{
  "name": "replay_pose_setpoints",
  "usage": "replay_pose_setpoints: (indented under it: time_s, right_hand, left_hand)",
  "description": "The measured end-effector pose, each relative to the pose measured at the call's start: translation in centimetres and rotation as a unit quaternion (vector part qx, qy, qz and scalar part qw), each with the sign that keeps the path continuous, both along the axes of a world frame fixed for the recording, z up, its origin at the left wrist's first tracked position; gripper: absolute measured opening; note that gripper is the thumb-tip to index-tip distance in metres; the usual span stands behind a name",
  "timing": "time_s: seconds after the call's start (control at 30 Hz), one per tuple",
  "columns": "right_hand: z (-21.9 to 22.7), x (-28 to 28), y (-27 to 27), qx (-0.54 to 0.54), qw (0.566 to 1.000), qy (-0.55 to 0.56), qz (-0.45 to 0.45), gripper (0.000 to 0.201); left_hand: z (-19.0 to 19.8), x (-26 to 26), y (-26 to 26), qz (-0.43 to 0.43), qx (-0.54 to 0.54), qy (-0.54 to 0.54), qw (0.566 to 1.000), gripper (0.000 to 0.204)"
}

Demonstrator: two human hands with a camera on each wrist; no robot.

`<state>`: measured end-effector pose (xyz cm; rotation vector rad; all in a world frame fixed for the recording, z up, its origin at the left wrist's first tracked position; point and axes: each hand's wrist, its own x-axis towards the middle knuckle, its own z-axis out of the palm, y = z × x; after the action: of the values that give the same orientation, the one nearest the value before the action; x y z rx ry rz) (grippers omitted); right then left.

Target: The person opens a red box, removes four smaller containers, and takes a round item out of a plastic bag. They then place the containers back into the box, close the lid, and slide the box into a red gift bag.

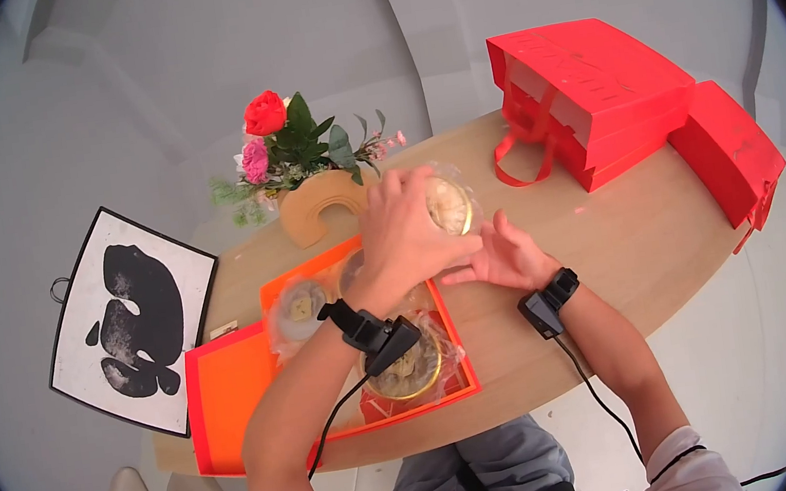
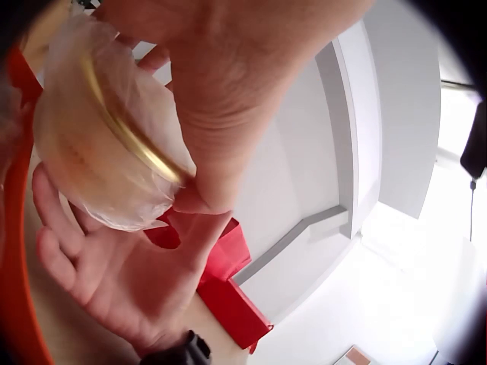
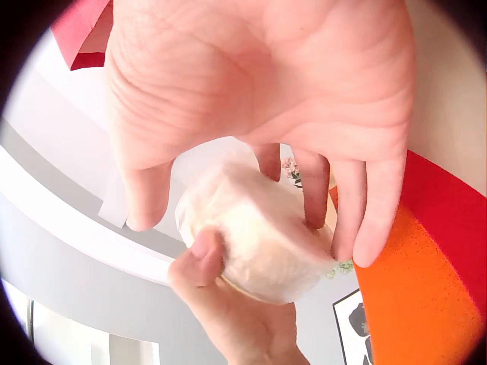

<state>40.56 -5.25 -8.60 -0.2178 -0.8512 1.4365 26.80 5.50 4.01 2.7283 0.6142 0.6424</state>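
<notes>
at the far left a framed print (image 1: 142, 320) of a black blot-like shape leans beside an orange box (image 1: 230, 393). in the box sit clear-wrapped containers, one of them gold-rimmed (image 1: 404, 372). behind it, flowers (image 1: 301, 139) rise from a tan arched vase (image 1: 324, 205).

the left forearm slants up and rightward over the box, and the left hand (image 1: 401, 230) is bent over a pale round container (image 1: 450, 204), its thumb pressed to the side and its fingers curled round it. this container is in the air above the table (image 1: 590, 251), just right of the vase, in thin clear wrap. it is squat, broadest across its gold rim; it is held tilted, the rim running aslant in the left wrist view.

just right and below, the right hand (image 1: 512, 255) holds nothing, palm bared, thumb spread wide and fingers nearly straight, pointing left; whether the fingertips touch the container i cannot tell.

farther right stands a red bag (image 1: 599, 88) with faint marks too indistinct to read, then a smaller red package (image 1: 734, 145) against it.
</notes>
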Motion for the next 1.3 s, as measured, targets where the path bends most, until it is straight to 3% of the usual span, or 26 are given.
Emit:
replay_pose_setpoints:
  time_s: [0.13, 0.2, 0.3, 0.37, 0.4, 0.47, 0.6, 0.8, 1.03, 1.3]
  right_hand:
    - [0.7, -0.5, -0.6, -0.048, 0.996, 0.011, -0.068, 0.074]
    - [1.6, -0.7, -0.5, -0.124, 0.976, -0.083, -0.159, 0.061]
    - [0.6, -0.2, 0.3, -0.133, 0.977, -0.047, -0.159, 0.052]
    - [1.3, -0.2, 0.1, -0.139, 0.977, -0.019, -0.158, 0.051]
    - [1.5, -0.2, 0.1, -0.145, 0.977, 0.009, -0.155, 0.051]
    - [1.5, 0.0, 0.2, -0.152, 0.974, 0.029, -0.164, 0.053]
    - [0.2, 0.8, 0.5, -0.189, 0.960, 0.011, -0.207, 0.062]
    - [0.1, -0.2, 0.8, -0.211, 0.936, -0.049, -0.277, 0.084]
    - [-0.1, -0.6, 1.0, -0.218, 0.926, -0.093, -0.292, 0.097]
    - [-1.5, 0.3, 1.9, -0.201, 0.861, -0.240, -0.401, 0.117]
  left_hand:
    - [-0.6, 0.6, -1.5, -0.020, 0.108, 0.061, 0.992, 0.099]
    - [-1.1, 0.5, -1.6, -0.030, 0.135, 0.069, 0.988, 0.101]
    - [-1.4, -0.5, -0.6, -0.081, 0.152, 0.011, 0.985, 0.100]
    - [-0.7, -1.7, 0.6, -0.105, 0.029, -0.025, 0.994, 0.090]
    - [-0.7, -2.5, 1.4, -0.106, 0.030, -0.024, 0.994, 0.090]
    - [-1.2, -4.7, 3.1, -0.067, -0.060, -0.094, 0.992, 0.078]
    - [-0.8, -9.8, 6.0, 0.004, -0.089, -0.078, 0.993, 0.065]
    - [-5.2, -15.2, 9.5, 0.062, -0.196, -0.127, 0.970, 0.045]
    - [-6.5, -17.1, 9.5, 0.027, -0.383, -0.207, 0.900, 0.030]
    - [-5.5, -17.4, 10.4, 0.042, -0.494, -0.212, 0.842, 0.025]
